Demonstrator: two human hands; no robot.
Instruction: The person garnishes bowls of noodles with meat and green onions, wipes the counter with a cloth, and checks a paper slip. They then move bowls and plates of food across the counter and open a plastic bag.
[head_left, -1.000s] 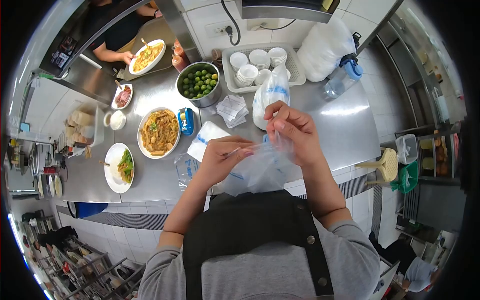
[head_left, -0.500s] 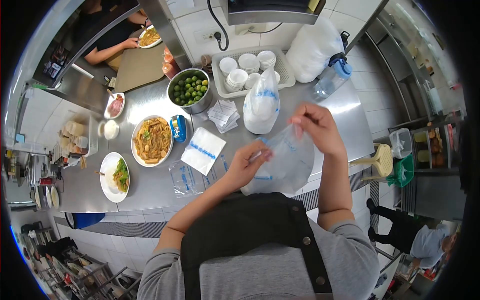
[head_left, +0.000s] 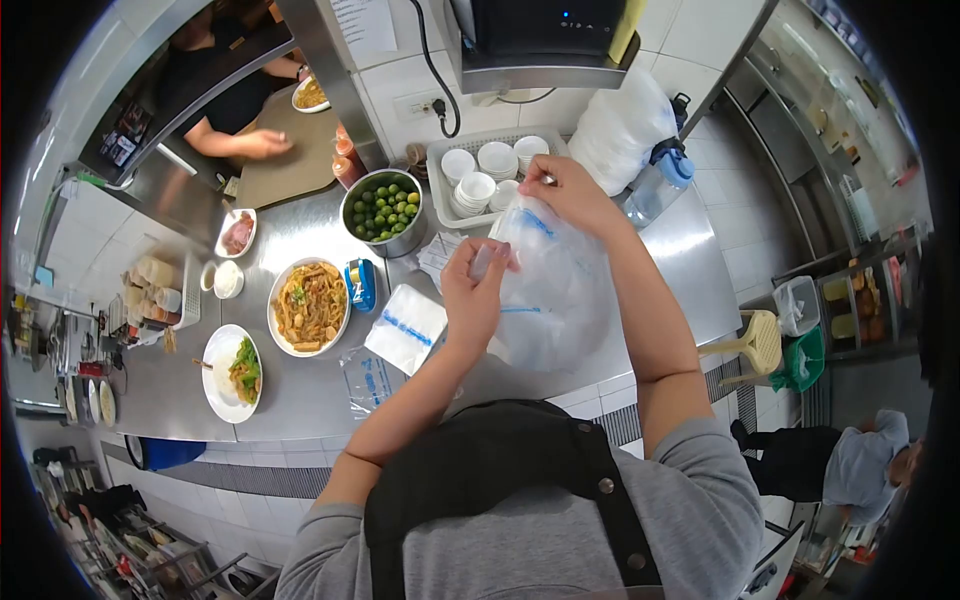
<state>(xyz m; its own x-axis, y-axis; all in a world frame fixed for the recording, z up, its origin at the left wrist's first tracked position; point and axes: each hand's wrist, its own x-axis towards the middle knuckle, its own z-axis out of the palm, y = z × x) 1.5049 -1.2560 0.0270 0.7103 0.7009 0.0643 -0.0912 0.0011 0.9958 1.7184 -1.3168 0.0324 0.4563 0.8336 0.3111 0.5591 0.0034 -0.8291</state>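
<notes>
My left hand (head_left: 478, 278) and my right hand (head_left: 570, 192) are both closed on the upper edge of a clear plastic bag (head_left: 560, 290) with blue print, spread out above the steel counter. The smaller white bag lies mostly hidden behind my right hand and the clear bag. To the left of the bag is a folded white pack with a blue stripe (head_left: 407, 328), and flat clear plastic with blue print (head_left: 366, 385) lies under it. Paper slips (head_left: 437, 255) show behind my left hand.
Left are a noodle plate (head_left: 308, 308), a rice plate (head_left: 232, 374) and a blue packet (head_left: 360, 285). Behind stand a pot of green limes (head_left: 382, 207), a basket of white cups (head_left: 445, 212) and a water bottle (head_left: 658, 188). Another person's hand (head_left: 265, 144) shows beyond the window.
Both my hands have moved up and away from me, lifting the clear bag's edge over the smaller white bag. Beyond the window, the other person's hand has left the plate.
</notes>
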